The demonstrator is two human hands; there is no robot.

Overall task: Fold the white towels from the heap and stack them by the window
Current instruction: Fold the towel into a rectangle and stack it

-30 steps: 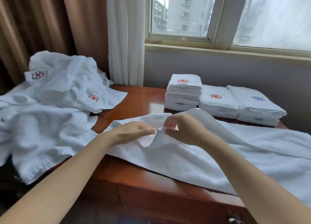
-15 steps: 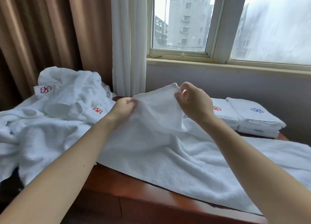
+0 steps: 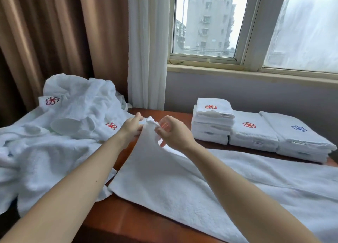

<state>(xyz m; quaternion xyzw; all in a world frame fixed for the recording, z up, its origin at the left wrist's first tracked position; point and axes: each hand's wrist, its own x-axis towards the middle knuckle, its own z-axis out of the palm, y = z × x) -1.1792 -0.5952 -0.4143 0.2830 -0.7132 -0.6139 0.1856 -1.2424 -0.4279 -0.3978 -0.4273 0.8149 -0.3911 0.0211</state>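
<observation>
A long white terry towel (image 3: 182, 184) is lying flat across the lower half of the frame. Its long axis is running from the centre out past the right edge, so nearly all its length is stretching away to the right of the hands. Behind it, brown drapes (image 3: 45, 41) are filling the upper left, a sheer white curtain (image 3: 146, 47) is hanging at top centre, and a window (image 3: 204, 23) is showing grey buildings at the upper right. A reddish-brown wooden surface (image 3: 128, 222) is carrying everything. A loose heap of white towels (image 3: 54, 142) is sprawling at the left. Three stacks of folded white towels (image 3: 253, 133) are sitting under the window at the right, just beyond the long towel. At the centre, the left hand (image 3: 130, 128) and right hand (image 3: 173, 135) are close together. Both are pinching the towel's raised left end. The right hand is nearer the stacks, so the fold probably needs to travel rightward along the length.
</observation>
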